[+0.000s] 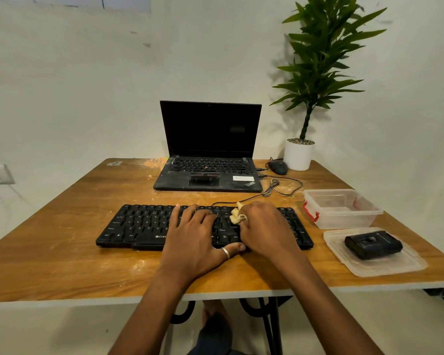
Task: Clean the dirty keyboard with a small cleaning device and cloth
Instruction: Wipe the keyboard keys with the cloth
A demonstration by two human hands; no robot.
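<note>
**Wooden desk (62,265), cloth (236,216) on keyboard (139,224)**

Left hand (192,234) lies flat on the keyboard's middle, fingers straight. Right hand (264,226) beside it clutches the yellowish cloth against the keys. Right of the keyboard, a small black cleaning device (373,244) sits on a clear lid (405,265).

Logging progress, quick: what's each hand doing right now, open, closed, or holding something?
Left hand: open, fingers flat on the keyboard.
Right hand: closed around the cream cloth, on the keyboard.

Open laptop (210,147), mouse (278,167) and potted plant (299,155) sit along the table's (62,239) far edge.
</note>
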